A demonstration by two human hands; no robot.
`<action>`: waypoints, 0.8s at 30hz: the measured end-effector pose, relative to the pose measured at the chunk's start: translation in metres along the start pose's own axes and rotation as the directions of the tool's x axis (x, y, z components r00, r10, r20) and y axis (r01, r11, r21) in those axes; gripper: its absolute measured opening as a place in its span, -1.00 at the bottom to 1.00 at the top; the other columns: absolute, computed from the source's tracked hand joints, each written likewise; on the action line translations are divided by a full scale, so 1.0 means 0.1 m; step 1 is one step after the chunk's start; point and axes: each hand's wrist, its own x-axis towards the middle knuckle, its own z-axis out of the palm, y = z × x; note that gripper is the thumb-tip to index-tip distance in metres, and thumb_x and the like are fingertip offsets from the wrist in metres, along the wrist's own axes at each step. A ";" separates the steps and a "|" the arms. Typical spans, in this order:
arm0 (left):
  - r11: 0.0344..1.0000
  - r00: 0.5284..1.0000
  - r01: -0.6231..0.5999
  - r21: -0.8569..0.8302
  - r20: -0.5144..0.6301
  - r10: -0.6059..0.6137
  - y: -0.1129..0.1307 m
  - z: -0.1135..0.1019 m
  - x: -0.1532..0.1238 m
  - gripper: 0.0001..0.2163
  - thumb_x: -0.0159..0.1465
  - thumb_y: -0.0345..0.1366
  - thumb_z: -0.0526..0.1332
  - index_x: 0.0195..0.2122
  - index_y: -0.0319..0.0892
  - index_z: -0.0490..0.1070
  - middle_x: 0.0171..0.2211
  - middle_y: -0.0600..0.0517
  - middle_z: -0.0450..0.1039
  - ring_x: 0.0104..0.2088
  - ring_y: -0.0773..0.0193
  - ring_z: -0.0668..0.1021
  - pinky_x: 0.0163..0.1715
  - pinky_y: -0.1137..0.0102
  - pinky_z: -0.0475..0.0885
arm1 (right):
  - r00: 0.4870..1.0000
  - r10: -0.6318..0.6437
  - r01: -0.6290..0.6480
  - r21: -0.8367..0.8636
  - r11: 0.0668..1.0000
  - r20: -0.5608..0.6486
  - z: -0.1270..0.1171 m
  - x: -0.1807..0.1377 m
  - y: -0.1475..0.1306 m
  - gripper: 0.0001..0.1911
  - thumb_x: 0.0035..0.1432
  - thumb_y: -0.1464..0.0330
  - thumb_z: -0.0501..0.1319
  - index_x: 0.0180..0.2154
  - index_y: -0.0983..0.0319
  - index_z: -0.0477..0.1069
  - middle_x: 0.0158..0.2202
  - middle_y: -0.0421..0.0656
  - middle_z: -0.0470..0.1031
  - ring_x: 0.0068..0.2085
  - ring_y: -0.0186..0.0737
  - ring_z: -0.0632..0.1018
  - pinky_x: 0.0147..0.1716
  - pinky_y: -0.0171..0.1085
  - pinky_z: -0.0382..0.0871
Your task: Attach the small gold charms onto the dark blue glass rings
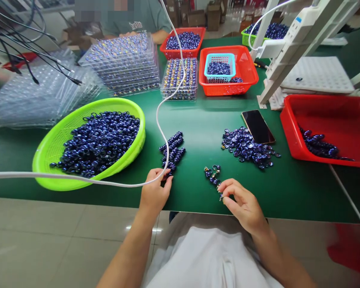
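My left hand (155, 189) has thumb and fingers closed around the near end of stacked rows of shiny dark blue ringed pieces (174, 154) on the green table. What lies between those fingertips is partly hidden. My right hand (243, 202) pinches at the near end of a small cluster of blue pieces with gold-coloured bits (213, 176); the item in the pinch is too small to name. Beyond that hand lies a loose pile of flat, round blue caps (246, 148). A green basket (139, 120) heaped with blue ringed pieces (102, 140) stands to the left.
A white cable (159, 120) hangs across the view, passing over my left hand. A phone (258, 126) touches the cap pile. Right is a red tray (333, 120); clear trays (123, 64) are stacked behind. A red basket (246, 76) holds a light-blue basket (220, 60). Someone sits opposite.
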 end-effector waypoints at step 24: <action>0.503 0.881 0.472 -0.724 0.378 -0.284 0.78 0.15 0.05 -0.83 0.10 -0.30 0.42 -0.27 -0.17 0.63 -0.29 -0.02 0.65 -0.35 0.23 0.64 -0.24 0.36 0.58 | 0.973 -0.220 0.206 -0.173 0.963 -0.069 0.07 0.00 -0.15 -0.82 0.18 0.53 0.19 -0.26 0.12 0.42 -0.10 -0.13 0.57 -0.04 -0.12 0.54 -0.03 -0.09 0.42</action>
